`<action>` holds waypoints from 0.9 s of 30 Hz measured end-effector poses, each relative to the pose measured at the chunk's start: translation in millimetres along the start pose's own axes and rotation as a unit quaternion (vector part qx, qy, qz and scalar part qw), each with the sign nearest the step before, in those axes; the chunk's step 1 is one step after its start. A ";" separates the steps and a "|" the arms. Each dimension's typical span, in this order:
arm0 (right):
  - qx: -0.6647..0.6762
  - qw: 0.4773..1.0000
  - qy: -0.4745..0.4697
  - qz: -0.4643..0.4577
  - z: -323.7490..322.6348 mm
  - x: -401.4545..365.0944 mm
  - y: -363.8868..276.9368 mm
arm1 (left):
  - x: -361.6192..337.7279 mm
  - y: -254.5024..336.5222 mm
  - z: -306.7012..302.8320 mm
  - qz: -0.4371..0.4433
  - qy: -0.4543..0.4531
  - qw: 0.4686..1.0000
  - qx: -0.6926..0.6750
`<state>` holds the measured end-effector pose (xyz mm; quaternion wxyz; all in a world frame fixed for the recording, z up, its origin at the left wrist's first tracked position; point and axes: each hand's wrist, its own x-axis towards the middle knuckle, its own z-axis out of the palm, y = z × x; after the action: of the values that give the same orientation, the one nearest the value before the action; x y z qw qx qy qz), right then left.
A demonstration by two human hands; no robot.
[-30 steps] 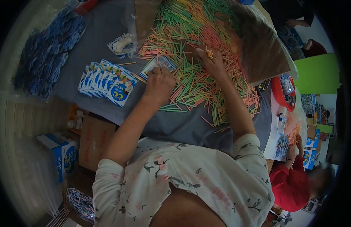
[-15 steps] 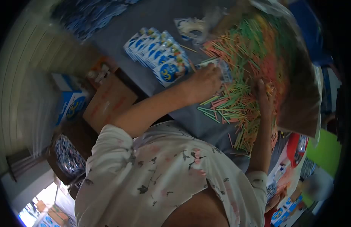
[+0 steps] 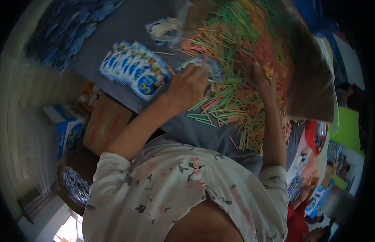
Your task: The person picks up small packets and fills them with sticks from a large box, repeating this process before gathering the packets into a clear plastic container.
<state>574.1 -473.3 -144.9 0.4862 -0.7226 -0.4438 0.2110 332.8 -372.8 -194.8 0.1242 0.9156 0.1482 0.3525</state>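
No lettering on packets (image 3: 145, 84) or boxes (image 3: 71, 134) reads clearly.

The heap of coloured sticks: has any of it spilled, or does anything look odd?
Mildly odd: a pink stick lies apart from the heap, and a lone pale stick lies beside the fanned packets; both look strayed. No damage stands out.

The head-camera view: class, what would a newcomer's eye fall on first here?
First, probably the big heap of thin pink, green and orange sticks across the table's upper middle, with the right hand in it. Next, the fanned row of blue-and-white printed packets left of the heap, near the left hand.
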 end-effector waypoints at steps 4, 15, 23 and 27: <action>-0.026 0.999 0.022 -0.013 -8.9 12.5 8.2 | 6.1 11.3 0.8 0.005 -0.014 0.999 0.028; 0.044 0.993 -0.012 -0.111 -9.7 34.3 17.8 | 12.4 1.9 0.2 0.018 -0.081 0.992 0.091; -0.148 0.987 -0.055 -0.031 -9.2 48.0 38.9 | 22.8 8.4 -31.0 -0.060 -0.162 0.983 0.054; 0.044 0.999 -0.020 0.008 -4.4 20.9 -21.0 | 20.3 -6.7 -28.8 -0.178 -0.067 0.965 -0.180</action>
<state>578.9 -455.1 -121.6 0.5071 -0.6995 -0.4379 0.2483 326.3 -355.7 -163.9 0.3577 0.8585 0.2340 0.2832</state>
